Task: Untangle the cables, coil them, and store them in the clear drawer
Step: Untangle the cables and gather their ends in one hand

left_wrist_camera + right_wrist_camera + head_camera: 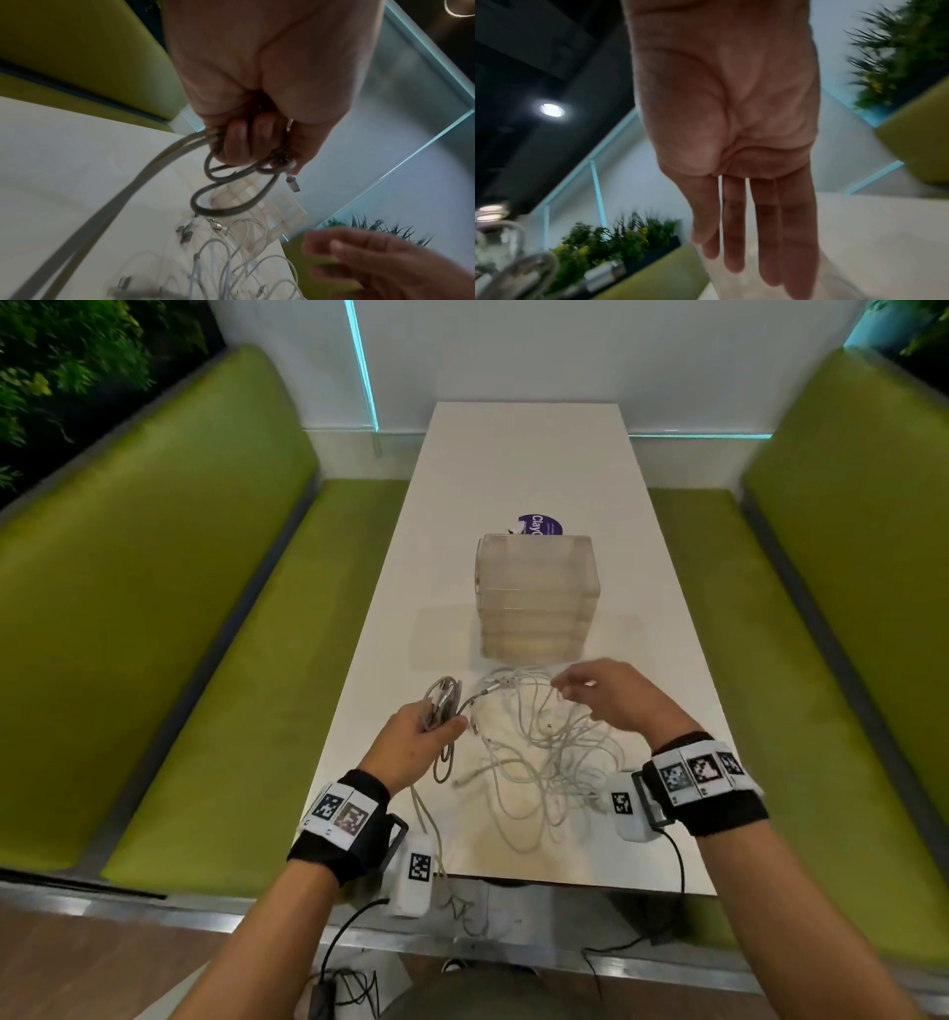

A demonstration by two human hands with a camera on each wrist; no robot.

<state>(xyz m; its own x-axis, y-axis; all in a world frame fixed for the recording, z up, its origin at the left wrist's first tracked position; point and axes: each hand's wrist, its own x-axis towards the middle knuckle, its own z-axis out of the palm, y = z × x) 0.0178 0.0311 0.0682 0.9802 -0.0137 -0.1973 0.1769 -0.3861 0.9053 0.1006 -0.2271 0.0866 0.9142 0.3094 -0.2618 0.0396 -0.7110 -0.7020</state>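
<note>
My left hand (429, 729) grips a partly coiled grey cable (442, 698) above the table's left side; in the left wrist view its loops (231, 194) hang from the curled fingers (241, 140), and a metal plug (293, 183) dangles. A tangle of white cables (544, 762) lies on the white table (524, 469) between my hands. My right hand (590, 693) hovers over the tangle with fingers (765, 233) straight and nothing in it. The clear drawer unit (536, 595) stands just beyond the cables, its drawers closed.
Green bench seats (169, 618) flank the table on both sides. A purple round sticker (539, 526) lies behind the drawer unit. One cable end (462, 906) hangs over the table's near edge.
</note>
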